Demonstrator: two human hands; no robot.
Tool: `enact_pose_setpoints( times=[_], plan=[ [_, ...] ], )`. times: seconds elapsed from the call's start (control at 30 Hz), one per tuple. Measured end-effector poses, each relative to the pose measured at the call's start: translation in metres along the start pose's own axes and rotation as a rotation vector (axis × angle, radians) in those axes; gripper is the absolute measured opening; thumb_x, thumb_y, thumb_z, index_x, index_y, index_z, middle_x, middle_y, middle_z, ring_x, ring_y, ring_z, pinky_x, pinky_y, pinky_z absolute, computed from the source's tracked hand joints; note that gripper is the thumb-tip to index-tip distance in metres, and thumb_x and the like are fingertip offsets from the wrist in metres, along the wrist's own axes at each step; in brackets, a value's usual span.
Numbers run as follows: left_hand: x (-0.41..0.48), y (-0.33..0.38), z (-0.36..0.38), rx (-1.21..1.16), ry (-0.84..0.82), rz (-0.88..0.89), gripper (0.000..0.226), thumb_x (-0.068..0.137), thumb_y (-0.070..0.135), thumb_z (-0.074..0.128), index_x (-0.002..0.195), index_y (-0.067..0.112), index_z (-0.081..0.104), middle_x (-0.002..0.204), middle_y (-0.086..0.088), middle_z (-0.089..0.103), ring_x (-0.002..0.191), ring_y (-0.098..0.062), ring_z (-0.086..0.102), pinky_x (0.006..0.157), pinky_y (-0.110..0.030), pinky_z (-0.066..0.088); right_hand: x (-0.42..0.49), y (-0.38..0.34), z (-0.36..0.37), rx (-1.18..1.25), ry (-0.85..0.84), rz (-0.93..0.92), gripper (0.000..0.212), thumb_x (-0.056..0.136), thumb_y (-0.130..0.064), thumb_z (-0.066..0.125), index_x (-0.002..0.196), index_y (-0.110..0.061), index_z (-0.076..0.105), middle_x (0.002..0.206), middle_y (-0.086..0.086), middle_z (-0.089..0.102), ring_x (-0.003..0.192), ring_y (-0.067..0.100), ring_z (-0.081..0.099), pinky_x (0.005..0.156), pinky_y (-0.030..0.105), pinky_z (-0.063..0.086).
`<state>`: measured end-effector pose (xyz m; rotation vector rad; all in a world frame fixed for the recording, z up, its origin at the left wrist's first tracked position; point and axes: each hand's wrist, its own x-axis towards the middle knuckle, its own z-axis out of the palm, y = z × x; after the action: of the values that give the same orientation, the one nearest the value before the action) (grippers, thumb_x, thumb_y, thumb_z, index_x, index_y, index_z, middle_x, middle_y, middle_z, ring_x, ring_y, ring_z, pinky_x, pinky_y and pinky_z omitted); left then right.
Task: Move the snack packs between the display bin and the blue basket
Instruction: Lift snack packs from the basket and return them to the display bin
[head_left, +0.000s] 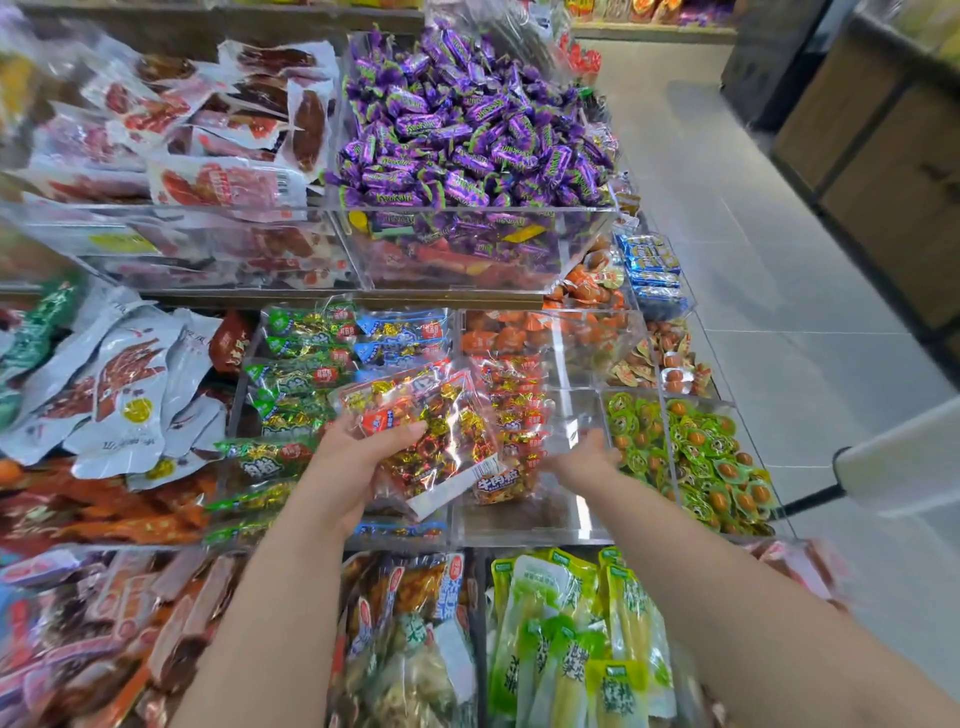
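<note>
The left hand (358, 452) grips a light, floppy, slick-looking snack pack (441, 436) just above the clear display bin (524, 519), probably best held across its middle; the right hand (584, 460) extends into the bin, fingers relaxed, empty.

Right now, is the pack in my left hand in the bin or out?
Out. The left hand grips the pack, held up over the bin wall; other red packs stand inside it.

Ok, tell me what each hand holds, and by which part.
The left hand grips a snack pack by its near-left edge, thumb on top. The right hand reaches into the display bin; whether it holds anything cannot be told.
</note>
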<state>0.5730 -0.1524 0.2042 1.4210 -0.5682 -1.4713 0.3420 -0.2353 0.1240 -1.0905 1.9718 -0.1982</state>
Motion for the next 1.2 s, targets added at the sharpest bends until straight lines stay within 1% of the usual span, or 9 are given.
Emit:
enact_pose_setpoints(
  times=[0.1,0.2,0.37,0.57,0.67,0.8,0.93,1.0,1.2],
  plan=[
    [0.000,-0.007,0.010,0.047,0.001,0.026,0.068,0.052,0.023,0.085,0.114,0.013,0.058,0.095,-0.005,0.074,0.083,-0.022,0.072,0.071,-0.032,0.057,-0.029,-0.011,-0.019,0.365,-0.011,-0.326,0.031,0.084,-0.036,0.067,0.106,-0.017,0.057,0.110,0.006,0.062,0.095,0.021,0.058,0.083,0.033,0.048],
    [-0.003,-0.014,0.023,0.106,0.049,0.034,0.050,0.055,0.027,0.088,0.085,0.035,0.049,0.082,0.015,0.060,0.067,0.002,0.059,0.060,-0.020,0.045,-0.065,-0.020,-0.032,0.577,-0.356,-0.376,0.038,0.073,-0.051,0.071,0.101,-0.026,0.062,0.084,-0.004,0.064,0.080,0.016,0.060,0.076,0.034,0.053],
    [-0.014,-0.010,0.039,0.092,0.131,0.023,0.136,0.023,0.060,0.090,0.141,0.019,0.038,0.134,0.004,0.053,0.117,-0.018,0.054,0.102,-0.047,0.043,-0.089,-0.012,-0.027,0.411,-0.476,-0.390,0.072,0.068,-0.035,0.082,0.130,-0.038,0.045,0.112,0.000,0.056,0.102,0.020,0.062,0.086,0.036,0.055],
    [-0.020,-0.002,0.030,-0.062,0.225,-0.016,0.048,0.086,0.044,0.065,0.124,0.019,0.048,0.124,0.001,0.060,0.110,-0.023,0.061,0.097,-0.051,0.047,-0.096,-0.001,-0.036,0.628,0.113,-0.479,0.041,0.073,-0.032,0.078,0.108,-0.026,0.057,0.096,0.001,0.063,0.088,0.014,0.062,0.080,0.034,0.053],
    [-0.022,0.001,0.034,-0.206,0.094,-0.064,0.046,0.095,0.036,0.054,0.133,0.012,0.043,0.122,-0.011,0.065,0.101,-0.027,0.069,0.086,-0.050,0.055,-0.107,-0.003,-0.030,0.366,0.380,-0.834,0.036,0.073,-0.028,0.078,0.104,-0.030,0.060,0.096,-0.014,0.054,0.091,-0.010,0.050,0.080,0.007,0.038],
    [-0.028,0.001,0.044,-0.257,0.001,-0.105,0.050,0.098,0.041,0.045,0.139,0.012,0.042,0.123,-0.016,0.064,0.099,-0.033,0.069,0.079,-0.053,0.057,-0.121,0.000,-0.005,0.026,0.519,-1.155,0.043,0.070,-0.019,0.079,0.112,-0.020,0.068,0.102,0.002,0.051,0.099,0.016,0.044,0.087,0.030,0.044],
    [-0.032,-0.005,0.039,-0.270,-0.052,-0.111,0.047,0.098,0.037,0.048,0.138,0.013,0.044,0.116,-0.013,0.069,0.094,-0.030,0.071,0.068,-0.043,0.060,-0.124,0.007,-0.005,0.027,0.101,-1.060,0.042,0.073,-0.065,0.061,0.112,-0.053,0.056,0.131,-0.021,0.019,0.130,0.007,0.016,0.108,0.029,0.019],
    [-0.032,-0.007,0.033,-0.232,-0.079,-0.110,0.052,0.097,0.035,0.050,0.143,0.015,0.037,0.116,-0.011,0.069,0.090,-0.028,0.072,0.066,-0.042,0.059,-0.121,0.007,-0.010,0.099,-0.084,-0.952,0.035,0.077,-0.065,0.056,0.111,-0.064,0.047,0.137,-0.035,0.005,0.139,0.005,0.007,0.113,0.034,0.017],
    [-0.025,-0.010,0.028,-0.128,-0.093,-0.104,0.074,0.091,0.035,0.059,0.151,0.031,0.017,0.127,-0.007,0.064,0.103,-0.028,0.068,0.078,-0.050,0.058,-0.103,-0.006,-0.031,0.015,-0.218,-0.595,0.125,0.048,-0.065,0.080,0.145,-0.044,0.003,0.152,0.000,0.023,0.137,0.021,0.030,0.110,0.045,0.033]
  ],
)
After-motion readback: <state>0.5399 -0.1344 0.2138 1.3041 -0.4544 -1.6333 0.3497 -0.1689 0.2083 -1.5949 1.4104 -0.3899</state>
